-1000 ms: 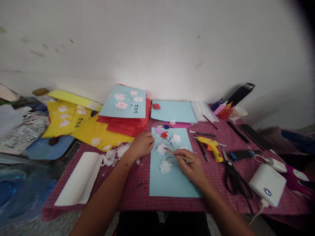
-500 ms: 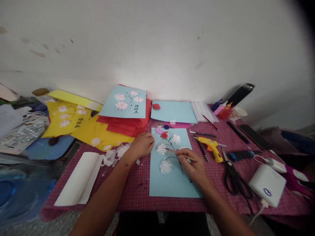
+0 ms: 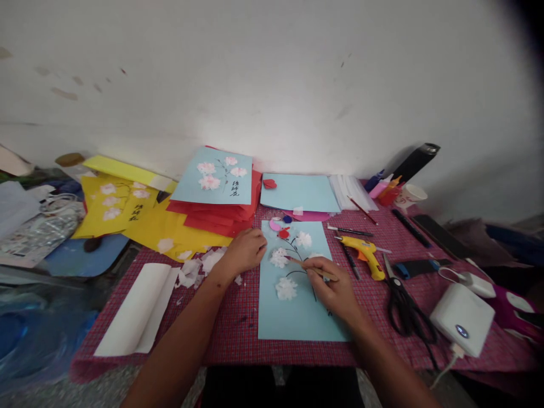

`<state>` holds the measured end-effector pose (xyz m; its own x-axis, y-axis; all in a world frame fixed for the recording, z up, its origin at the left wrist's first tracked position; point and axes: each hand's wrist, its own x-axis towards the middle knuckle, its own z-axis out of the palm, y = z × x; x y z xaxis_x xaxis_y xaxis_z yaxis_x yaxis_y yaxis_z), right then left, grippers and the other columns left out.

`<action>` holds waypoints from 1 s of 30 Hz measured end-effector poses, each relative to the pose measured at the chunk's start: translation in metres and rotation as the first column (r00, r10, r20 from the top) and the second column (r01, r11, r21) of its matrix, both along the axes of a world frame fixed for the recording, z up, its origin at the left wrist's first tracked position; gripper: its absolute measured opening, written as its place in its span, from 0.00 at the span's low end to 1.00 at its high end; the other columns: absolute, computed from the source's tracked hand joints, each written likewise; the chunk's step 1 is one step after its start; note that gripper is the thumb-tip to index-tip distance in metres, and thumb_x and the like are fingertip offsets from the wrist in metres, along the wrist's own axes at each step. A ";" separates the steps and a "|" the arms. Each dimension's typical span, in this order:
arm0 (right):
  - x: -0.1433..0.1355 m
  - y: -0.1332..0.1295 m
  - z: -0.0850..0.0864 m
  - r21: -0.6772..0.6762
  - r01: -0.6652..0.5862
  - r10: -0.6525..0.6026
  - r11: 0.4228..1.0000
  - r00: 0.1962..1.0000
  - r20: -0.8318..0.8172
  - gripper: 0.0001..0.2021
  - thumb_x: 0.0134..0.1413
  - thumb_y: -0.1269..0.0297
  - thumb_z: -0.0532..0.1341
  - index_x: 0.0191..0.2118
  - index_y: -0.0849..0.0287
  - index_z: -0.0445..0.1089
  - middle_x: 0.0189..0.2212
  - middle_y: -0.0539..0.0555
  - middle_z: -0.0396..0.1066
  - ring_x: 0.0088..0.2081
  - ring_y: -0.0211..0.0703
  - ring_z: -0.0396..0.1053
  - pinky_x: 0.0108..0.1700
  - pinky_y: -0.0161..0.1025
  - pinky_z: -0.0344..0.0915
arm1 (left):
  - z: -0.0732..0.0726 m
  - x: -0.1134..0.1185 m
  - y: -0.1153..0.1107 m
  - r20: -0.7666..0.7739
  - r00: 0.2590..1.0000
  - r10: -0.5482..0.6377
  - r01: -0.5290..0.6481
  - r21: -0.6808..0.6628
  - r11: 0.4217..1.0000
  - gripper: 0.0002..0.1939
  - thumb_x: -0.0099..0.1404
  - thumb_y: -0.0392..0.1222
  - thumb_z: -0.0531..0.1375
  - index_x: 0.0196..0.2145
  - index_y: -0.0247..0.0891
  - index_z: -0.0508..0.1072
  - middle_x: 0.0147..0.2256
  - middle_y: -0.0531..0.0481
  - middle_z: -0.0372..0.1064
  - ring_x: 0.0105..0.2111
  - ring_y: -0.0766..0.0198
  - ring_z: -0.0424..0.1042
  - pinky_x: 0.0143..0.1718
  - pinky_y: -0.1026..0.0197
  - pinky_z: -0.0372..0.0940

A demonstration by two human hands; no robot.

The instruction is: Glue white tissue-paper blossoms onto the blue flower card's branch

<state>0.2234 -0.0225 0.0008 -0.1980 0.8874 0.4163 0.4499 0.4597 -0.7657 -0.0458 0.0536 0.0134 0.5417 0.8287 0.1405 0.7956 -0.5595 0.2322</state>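
My right hand [image 3: 334, 286] pinches a thin wooden brush [image 3: 323, 273], its tip at a white tissue-paper flower [image 3: 279, 258] on a light blue sheet [image 3: 289, 323]. Black painted stems join this flower to others, including a lower one [image 3: 286, 288] and an upper one [image 3: 303, 239]. Part of a further flower and some black writing are hidden by the right hand. My left hand [image 3: 247, 249] rests with curled fingers at the sheet's left edge; what it holds, if anything, is hidden. Beyond the sheet's top edge lie red [image 3: 284, 233], pink [image 3: 275, 225] and dark blue [image 3: 288, 219] paint blobs.
A finished-looking flower sheet [image 3: 212, 184] tops red paper at the back left. Yellow sheets [image 3: 170, 229], tissue scraps [image 3: 191, 272] and a white roll [image 3: 136, 311] lie left. Rightward are a yellow glue gun [image 3: 363, 255], black scissors [image 3: 406, 309], a white box [image 3: 461, 320] and a paper cup [image 3: 411, 196].
My right hand has shifted very slightly with the brush, whose tip stays at the same flower. The left hand shows no clear movement.
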 end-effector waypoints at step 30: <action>0.002 0.001 -0.007 -0.005 -0.012 0.012 1.000 1.000 -0.005 0.08 0.64 0.67 0.60 0.44 0.53 0.75 0.38 0.52 0.78 0.40 0.45 0.76 0.43 0.41 0.70 | -0.006 -0.001 0.002 0.000 1.000 -0.016 0.016 0.025 1.000 0.09 0.70 0.38 0.57 0.33 0.38 0.75 0.39 0.46 0.71 0.43 0.57 0.71 0.49 0.55 0.66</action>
